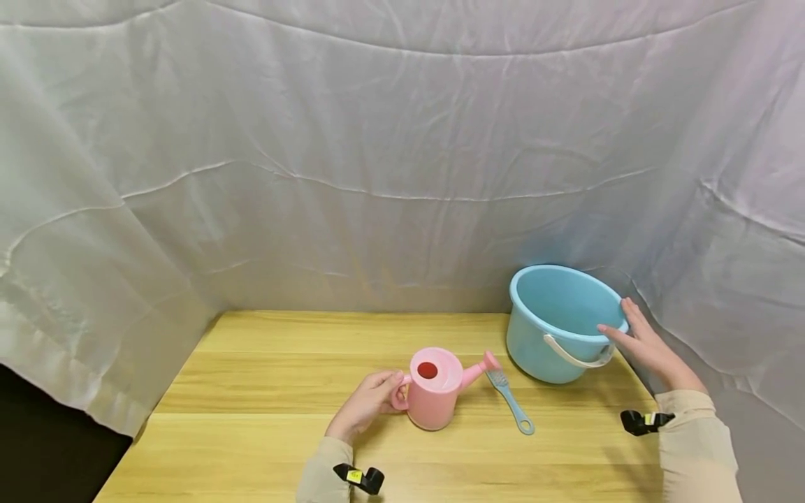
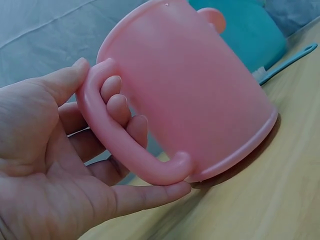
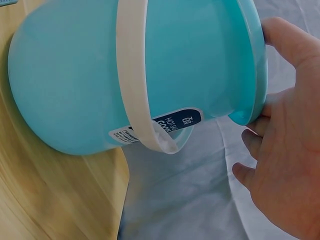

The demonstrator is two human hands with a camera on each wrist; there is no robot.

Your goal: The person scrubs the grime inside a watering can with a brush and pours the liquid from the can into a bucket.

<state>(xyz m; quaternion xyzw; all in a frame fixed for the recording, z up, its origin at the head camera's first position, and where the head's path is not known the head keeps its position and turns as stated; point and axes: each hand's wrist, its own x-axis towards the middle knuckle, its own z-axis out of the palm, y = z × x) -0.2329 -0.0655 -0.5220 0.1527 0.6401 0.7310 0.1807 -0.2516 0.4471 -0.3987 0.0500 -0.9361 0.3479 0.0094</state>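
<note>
My left hand (image 1: 371, 404) grips the handle of a pink watering can (image 1: 434, 402), thumb over its top and fingers through the loop in the left wrist view. The can stands upright on the wooden table, spout pointing right. At the right, my right hand (image 1: 654, 353) touches the rim of a light blue bucket (image 1: 541, 353) with spread, fairly straight fingers. The thumb lies at the rim's edge, and some fingertips are hidden behind it in the right wrist view. A white handle (image 3: 132, 75) hangs down the bucket's side.
A blue brush (image 1: 512, 402) with pale bristles lies between the can and the bucket, its bristle end by the spout. Grey curtains (image 1: 377, 175) hang behind the table (image 1: 264, 391) and at both sides. The bucket stands near the table's back right corner.
</note>
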